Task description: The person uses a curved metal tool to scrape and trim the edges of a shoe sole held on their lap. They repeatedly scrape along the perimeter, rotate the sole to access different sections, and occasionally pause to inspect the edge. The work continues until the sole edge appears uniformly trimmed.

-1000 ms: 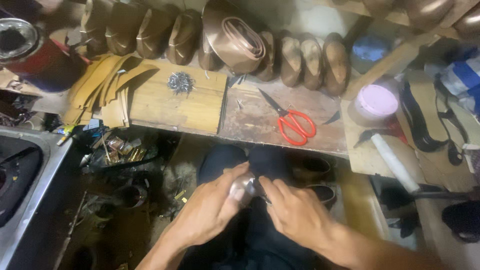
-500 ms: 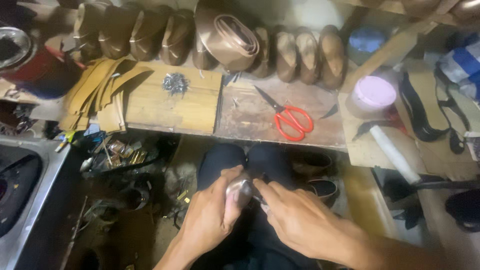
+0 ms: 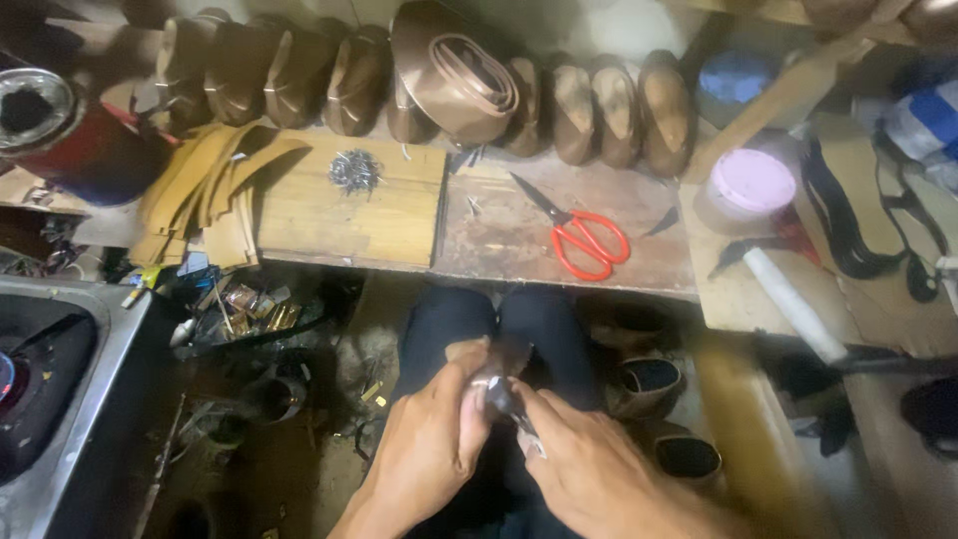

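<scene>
Both hands meet over my lap, below the workbench edge. My left hand (image 3: 431, 444) grips a small dark piece (image 3: 496, 387) with a light edge, blurred, so its kind is unclear. My right hand (image 3: 589, 469) closes on a thin tool or the same piece from the right; the blur hides which. My dark-trousered knees (image 3: 499, 319) sit just beyond the hands.
On the wooden bench (image 3: 519, 240) lie red-handled scissors (image 3: 584, 240), a pile of small nails (image 3: 353, 170) on a wood block, tan leather strips (image 3: 200, 185) and a row of brown shoe lasts (image 3: 559, 105). A pink-lidded tub (image 3: 748, 185) and a hammer (image 3: 788, 299) lie right. Shoes (image 3: 649, 384) rest on the floor.
The hands have stayed together over the lap and shifted slightly lower and right in view. The piece between them has turned a little.
</scene>
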